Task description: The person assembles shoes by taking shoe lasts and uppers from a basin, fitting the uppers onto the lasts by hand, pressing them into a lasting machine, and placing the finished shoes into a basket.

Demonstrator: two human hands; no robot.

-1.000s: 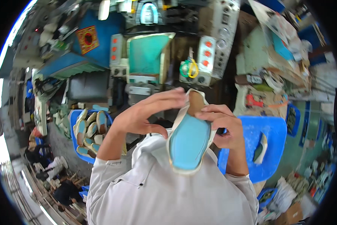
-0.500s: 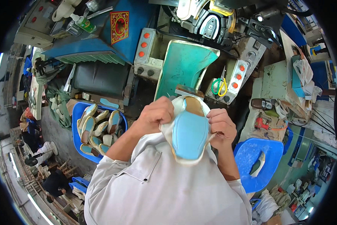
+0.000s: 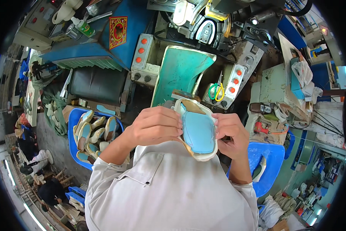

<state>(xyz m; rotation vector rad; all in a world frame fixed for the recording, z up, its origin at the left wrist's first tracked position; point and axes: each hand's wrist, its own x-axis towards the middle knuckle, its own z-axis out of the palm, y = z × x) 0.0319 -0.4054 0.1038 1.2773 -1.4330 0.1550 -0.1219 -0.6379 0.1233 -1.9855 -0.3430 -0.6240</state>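
Note:
Between my two hands, close to my chest, is a shoe upper [image 3: 198, 131] with a light blue insole on its underside and a cream edge around it. A brown patch shows at its far end. My left hand [image 3: 156, 127] grips the left edge, fingers over the rim. On the opposite edge my right hand [image 3: 230, 133] pinches the material between thumb and fingers. Just beyond the upper stands a small block on a machine [image 3: 183, 95], partly hidden by it.
A blue basket [image 3: 72, 131] of similar shoe uppers is at the left. At the right, another blue basket [image 3: 272, 154] holds one piece. Ahead are a green tray [image 3: 182, 71], scissors [image 3: 218, 91] and two control boxes with red buttons [image 3: 142, 54]. Other people work at the far left.
The shoe upper has tilted, its far end swinging left. My left hand has shifted lower with its fingers laid over the edge. The whole view has moved slightly.

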